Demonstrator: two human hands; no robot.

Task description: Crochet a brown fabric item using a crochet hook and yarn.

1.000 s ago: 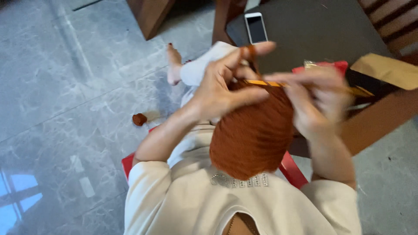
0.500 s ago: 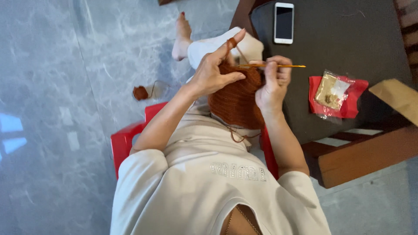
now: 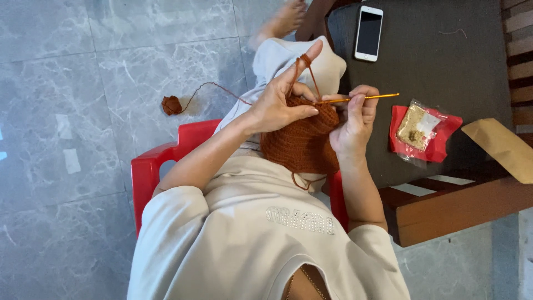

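Crochet piece [image 3: 302, 141] between both hands, table edge [image 3: 455, 208] beside.

Crochet piece [image 3: 302, 141]: rust-orange, ribbed stitch texture. Yarn ball [image 3: 171, 104] on floor: same rust-orange. Crochet hook [image 3: 361, 98]: golden-orange. Chair [image 3: 152, 166]: glossy red. Floor [image 3: 72, 83]: grey marbled tile, pale veins. Desk [image 3: 455, 66]: dark brown top, reddish-brown wooden edge. Phone [image 3: 369, 33]: white frame, black screen. Packet [image 3: 425, 133]: red with clear front, tan contents. Envelope [image 3: 499, 147]: tan.

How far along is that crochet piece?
A good-sized rust-brown crocheted piece already hangs between the hands. In hand: the right hand works the hook while the left hand tensions the yarn. What's left is unclear; only a small yarn ball lies on the floor.
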